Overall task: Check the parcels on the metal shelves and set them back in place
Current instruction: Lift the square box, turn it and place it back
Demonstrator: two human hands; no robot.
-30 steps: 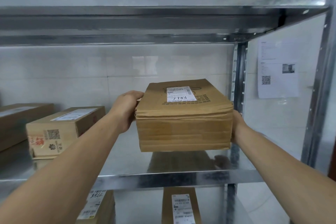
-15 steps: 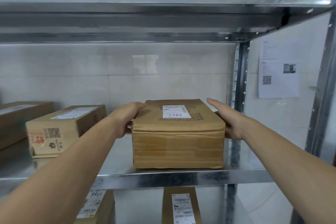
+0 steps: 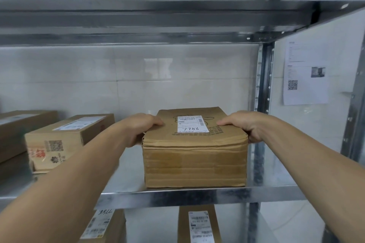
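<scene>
A brown cardboard parcel [image 3: 194,161] with a white label marked 7786 rests flat on the metal shelf [image 3: 197,196], near its right end and front edge. My left hand [image 3: 138,128] clasps the parcel's left top edge, fingers curled over the top. On the opposite side my right hand [image 3: 245,124] grips the right top edge the same way. Both forearms reach in from the bottom corners.
Two more cardboard parcels [image 3: 65,140] [image 3: 17,130] lie at the left of the same shelf. Below, two labelled parcels [image 3: 199,225] [image 3: 102,227] stand on a lower shelf. A metal upright [image 3: 262,89] bounds the right side; a paper notice [image 3: 305,73] hangs on the wall.
The parcel came down from being held above the shelf and now sits on it. Both hands have shifted from its sides to gripping its top edges.
</scene>
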